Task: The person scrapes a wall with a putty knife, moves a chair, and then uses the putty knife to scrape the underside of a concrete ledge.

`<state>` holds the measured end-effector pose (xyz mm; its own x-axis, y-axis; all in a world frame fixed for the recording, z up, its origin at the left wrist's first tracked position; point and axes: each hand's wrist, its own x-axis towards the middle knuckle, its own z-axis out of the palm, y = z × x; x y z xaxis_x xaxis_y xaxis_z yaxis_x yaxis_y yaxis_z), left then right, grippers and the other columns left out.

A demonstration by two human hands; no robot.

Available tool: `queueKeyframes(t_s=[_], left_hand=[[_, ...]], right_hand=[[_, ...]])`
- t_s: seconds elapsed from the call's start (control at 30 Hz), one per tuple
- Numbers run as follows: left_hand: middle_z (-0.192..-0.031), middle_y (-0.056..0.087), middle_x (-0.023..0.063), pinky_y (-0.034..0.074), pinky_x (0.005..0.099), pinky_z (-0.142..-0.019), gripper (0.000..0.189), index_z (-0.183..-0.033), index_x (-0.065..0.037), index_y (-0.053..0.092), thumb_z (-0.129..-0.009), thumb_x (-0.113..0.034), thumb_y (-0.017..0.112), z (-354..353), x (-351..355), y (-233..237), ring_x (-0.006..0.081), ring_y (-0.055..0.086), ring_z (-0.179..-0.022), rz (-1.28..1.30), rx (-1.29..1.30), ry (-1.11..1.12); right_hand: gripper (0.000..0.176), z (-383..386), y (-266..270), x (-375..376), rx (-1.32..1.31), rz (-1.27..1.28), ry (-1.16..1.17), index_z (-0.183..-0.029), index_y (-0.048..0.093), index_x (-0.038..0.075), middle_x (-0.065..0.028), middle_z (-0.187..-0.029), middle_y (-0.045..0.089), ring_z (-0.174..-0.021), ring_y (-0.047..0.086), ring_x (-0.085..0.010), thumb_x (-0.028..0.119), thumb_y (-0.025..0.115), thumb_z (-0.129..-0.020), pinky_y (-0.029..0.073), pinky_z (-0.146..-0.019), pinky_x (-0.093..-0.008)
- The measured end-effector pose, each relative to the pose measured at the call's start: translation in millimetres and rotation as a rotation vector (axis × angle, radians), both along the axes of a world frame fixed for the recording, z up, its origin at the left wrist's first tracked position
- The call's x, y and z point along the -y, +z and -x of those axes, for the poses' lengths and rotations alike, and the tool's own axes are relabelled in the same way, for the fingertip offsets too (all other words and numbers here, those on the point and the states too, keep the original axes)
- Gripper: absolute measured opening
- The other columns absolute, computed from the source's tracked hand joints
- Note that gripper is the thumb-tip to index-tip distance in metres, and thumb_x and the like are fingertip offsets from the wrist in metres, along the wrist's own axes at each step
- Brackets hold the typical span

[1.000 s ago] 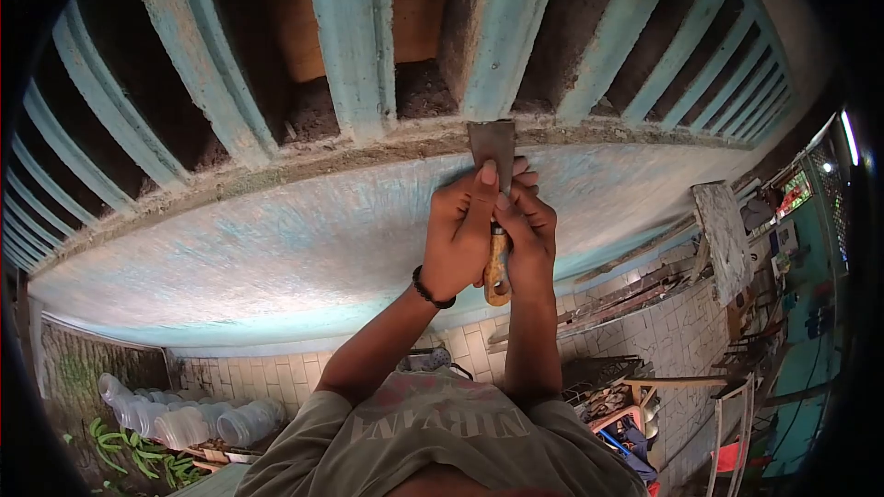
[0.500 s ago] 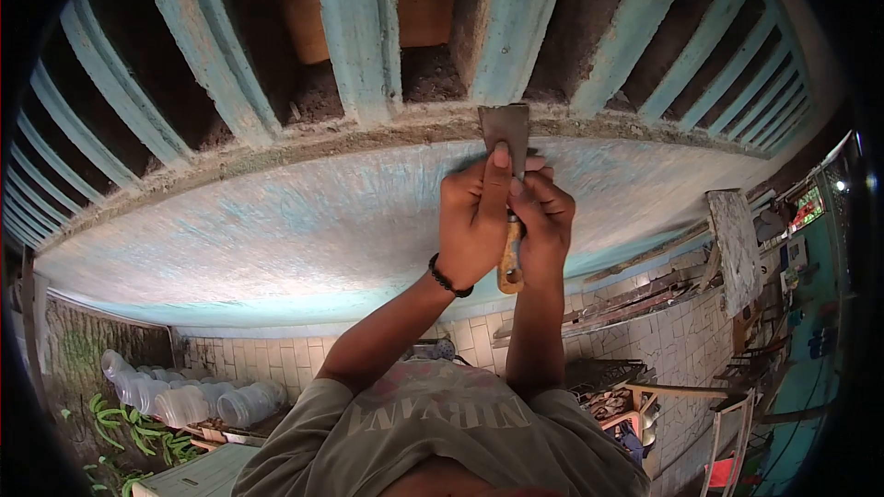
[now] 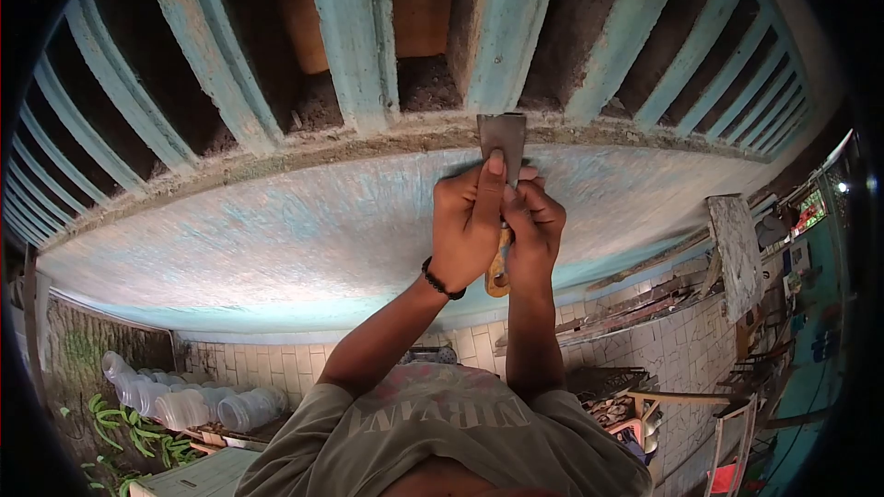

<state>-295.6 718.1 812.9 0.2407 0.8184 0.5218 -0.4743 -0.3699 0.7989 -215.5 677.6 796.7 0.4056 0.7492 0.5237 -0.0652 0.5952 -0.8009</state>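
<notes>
Both my hands are closed on one putty knife point(image 3: 504, 135), its flat metal blade pointing up at the ledge point(image 3: 414, 132) below the blue slats. My left hand point(image 3: 468, 225) has its thumb pressed along the blade and wears a dark beaded bracelet at the wrist. On the other side, my right hand point(image 3: 532, 230) pinches the tool where blade meets handle. The worn yellow-brown handle hangs down between the two hands. Behind them is the wall point(image 3: 322, 212), with patchy, scraped-looking blue and whitish paint. The blade's top edge lies at the ledge; contact is hard to tell.
Upright blue slats point(image 3: 354, 37) rise above the ledge. Clear plastic containers point(image 3: 239, 408) stand lower left, near green plants point(image 3: 124, 428). A weathered board point(image 3: 735, 253) leans at the right, and long wooden pieces point(image 3: 635, 304) lie along the tiled floor point(image 3: 677, 350).
The putty knife and both hands have shifted slightly down and to the left. Both hands keep their hold on it.
</notes>
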Motion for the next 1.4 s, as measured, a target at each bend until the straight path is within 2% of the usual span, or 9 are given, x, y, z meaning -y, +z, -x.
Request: queueKeyframes(t_s=[0.17, 0.27, 0.67, 0.87, 0.97, 1.07, 1.27, 1.4], left_hand=[[-0.082, 0.076, 0.0158, 0.056, 0.0270, -0.066, 0.049, -0.099, 0.010, 0.074, -0.112, -0.028, 0.046, -3, 1, -3, 0.0129, 0.070, -0.073, 0.038, 0.035, -0.014], [-0.081, 0.076, 0.0157, 0.055, 0.0271, -0.065, 0.049, -0.099, 0.009, 0.075, -0.112, -0.029, 0.046, 0, 0, 0, 0.0127, 0.070, -0.073, 0.027, -0.003, -0.021], [-0.075, 0.074, 0.0142, 0.054, 0.0271, -0.059, 0.049, -0.097, 0.009, 0.075, -0.111, -0.028, 0.046, -8, 0, -2, 0.0114, 0.068, -0.067, -0.031, 0.009, 0.067], [-0.074, 0.074, 0.0145, 0.052, 0.0284, -0.058, 0.049, -0.095, 0.009, 0.075, -0.111, -0.028, 0.047, -7, -5, 1, 0.0118, 0.067, -0.065, -0.067, -0.044, 0.059], [-0.073, 0.074, 0.0144, 0.052, 0.0282, -0.057, 0.048, -0.095, 0.009, 0.075, -0.111, -0.027, 0.047, -8, -7, 5, 0.0113, 0.066, -0.064, -0.093, -0.074, 0.078], [-0.072, 0.073, 0.0138, 0.052, 0.0284, -0.057, 0.048, -0.095, 0.009, 0.075, -0.111, -0.027, 0.047, -11, 1, -4, 0.0109, 0.066, -0.063, -0.032, -0.012, 0.088], [-0.072, 0.073, 0.0136, 0.051, 0.0277, -0.058, 0.048, -0.097, 0.009, 0.075, -0.111, -0.027, 0.047, -6, -4, 13, 0.0100, 0.066, -0.065, -0.063, -0.045, 0.054], [-0.070, 0.073, 0.0133, 0.051, 0.0273, -0.057, 0.048, -0.098, 0.009, 0.075, -0.111, -0.027, 0.047, -8, -2, 4, 0.0095, 0.065, -0.064, -0.023, -0.024, 0.043]], right_hand=[[0.021, 1, 3, 2, 0.025, 0.005, -0.030, -0.084, 0.065, -0.004, 0.0002, -0.081, 0.062, -0.076, 0.048, -0.0055, 0.008, 0.062, -0.101, 0.040, -0.069, -0.0236], [0.021, -1, 0, 4, -0.015, 0.023, 0.035, -0.084, 0.065, -0.004, 0.0000, -0.080, 0.062, -0.077, 0.049, -0.0056, 0.008, 0.062, -0.101, 0.040, -0.069, -0.0237], [0.022, -5, 1, 2, -0.004, 0.049, 0.003, -0.082, 0.064, -0.004, 0.0004, -0.077, 0.059, -0.081, 0.046, -0.0072, 0.008, 0.061, -0.101, 0.039, -0.073, -0.0253], [0.020, -4, -1, -4, -0.026, -0.022, -0.019, -0.088, 0.066, -0.005, 0.0010, -0.083, 0.060, -0.082, 0.046, -0.0061, 0.009, 0.061, -0.102, 0.040, -0.074, -0.0243], [0.020, -14, 3, -1, 0.018, -0.043, 0.074, -0.090, 0.066, -0.005, 0.0014, -0.086, 0.060, -0.080, 0.047, -0.0052, 0.009, 0.060, -0.103, 0.040, -0.073, -0.0235], [0.021, -4, 1, 3, -0.022, 0.030, -0.016, -0.088, 0.065, -0.004, 0.0020, -0.084, 0.059, -0.079, 0.046, -0.0045, 0.008, 0.059, -0.103, 0.039, -0.070, -0.0230], [0.021, -6, 11, -2, -0.004, -0.017, 0.011, -0.086, 0.065, -0.003, 0.0021, -0.082, 0.059, -0.081, 0.049, -0.0042, 0.009, 0.060, -0.103, 0.039, -0.070, -0.0225], [0.022, -4, 7, 0, 0.005, 0.005, -0.020, -0.085, 0.064, -0.003, 0.0025, -0.079, 0.058, -0.079, 0.048, -0.0044, 0.009, 0.060, -0.103, 0.039, -0.069, -0.0230]])
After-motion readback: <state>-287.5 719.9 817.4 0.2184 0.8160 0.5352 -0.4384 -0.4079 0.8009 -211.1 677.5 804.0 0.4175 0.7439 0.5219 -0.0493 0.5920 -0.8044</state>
